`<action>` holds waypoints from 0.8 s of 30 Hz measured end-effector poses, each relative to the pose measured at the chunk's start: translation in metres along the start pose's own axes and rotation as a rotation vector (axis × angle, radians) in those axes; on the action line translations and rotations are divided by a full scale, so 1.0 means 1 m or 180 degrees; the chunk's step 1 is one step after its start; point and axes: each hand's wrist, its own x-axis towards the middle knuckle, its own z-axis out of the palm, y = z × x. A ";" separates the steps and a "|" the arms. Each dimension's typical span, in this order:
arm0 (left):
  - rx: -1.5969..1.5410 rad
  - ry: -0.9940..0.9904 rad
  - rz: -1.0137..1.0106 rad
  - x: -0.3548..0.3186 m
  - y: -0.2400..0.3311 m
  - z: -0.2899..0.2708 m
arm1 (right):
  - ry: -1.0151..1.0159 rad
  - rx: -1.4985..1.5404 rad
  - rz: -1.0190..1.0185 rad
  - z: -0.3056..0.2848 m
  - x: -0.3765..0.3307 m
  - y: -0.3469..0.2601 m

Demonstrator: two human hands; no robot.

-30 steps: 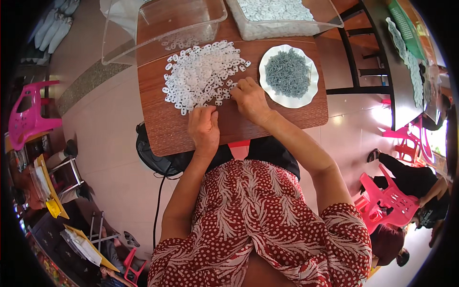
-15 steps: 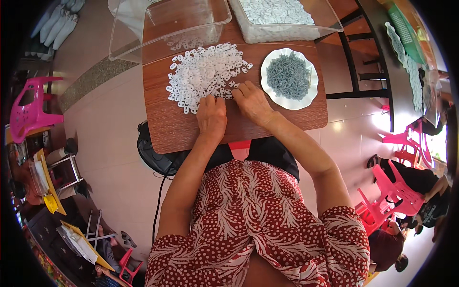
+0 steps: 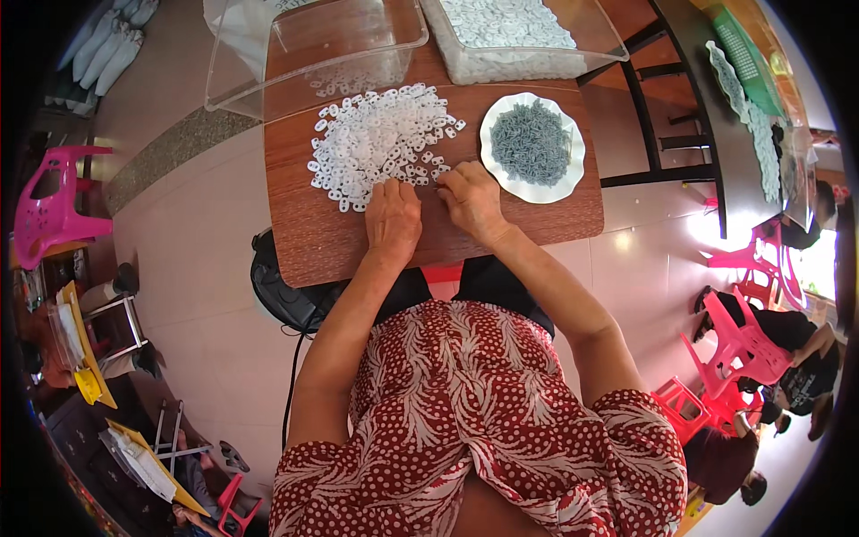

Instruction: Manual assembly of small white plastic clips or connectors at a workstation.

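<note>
A heap of small white plastic pieces with holes spreads over the brown wooden table. My left hand rests at the heap's near edge, its fingers curled down and closed; what they hold, if anything, is hidden beneath them. Just to its right, my right hand has thumb and forefinger pinched on something too small to name, beside a few stray white pieces. A white scalloped plate stands right of that hand and carries a pile of small grey-blue rod-shaped pieces.
At the table's far side stand a clear plastic bin and another clear bin full of white pieces. A black bag is by the table's near left corner. Pink chairs and seated people are farther off.
My right hand has drawn slightly back from the heap's edge, its fingers still pinched. My left hand has stayed nearly in place. The whole view has shifted a little.
</note>
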 end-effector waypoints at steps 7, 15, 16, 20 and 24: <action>0.0054 0.0008 -0.0159 -0.005 -0.003 0.005 | -0.0423 -0.0328 -0.0185 0.011 0.002 -0.005; -0.0521 0.0409 -0.0268 -0.017 0.011 -0.013 | -0.0354 0.0147 0.0060 -0.004 -0.011 -0.016; -0.0890 0.0423 -0.0434 -0.019 0.012 -0.018 | -0.0354 0.0160 0.0050 -0.008 -0.015 -0.018; -0.3728 -0.0419 -0.2405 -0.023 0.008 -0.030 | -0.0390 0.0695 0.1096 -0.024 -0.022 -0.035; -0.4824 -0.0260 -0.2548 -0.018 0.013 -0.050 | -0.0315 0.1240 0.1480 -0.035 -0.019 -0.045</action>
